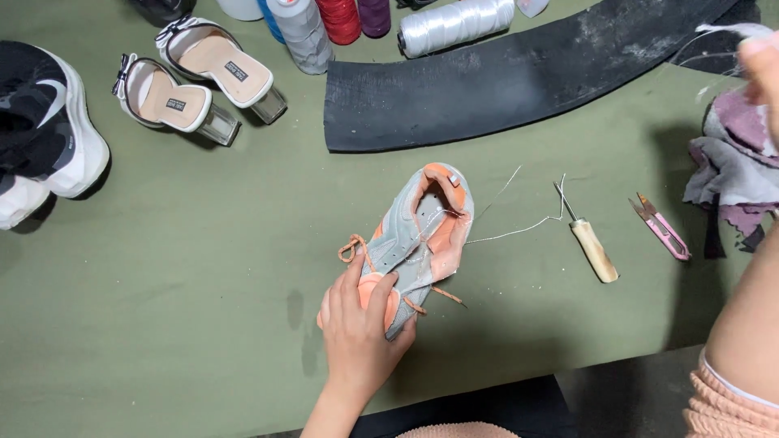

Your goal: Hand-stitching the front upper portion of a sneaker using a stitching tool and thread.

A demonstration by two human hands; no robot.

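The left hand (pixel 357 332) grips the toe of a small grey-and-orange shoe (pixel 422 235) on the green table (pixel 203 308), its long axis running up and right; thread (pixel 519 227) trails toward the right hand (pixel 763 69), raised far right, grasp unclear.

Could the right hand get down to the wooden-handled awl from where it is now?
Probably yes. The right hand is raised at the frame's edge, and the awl lies alone on bare green table, with only thread near its tip.
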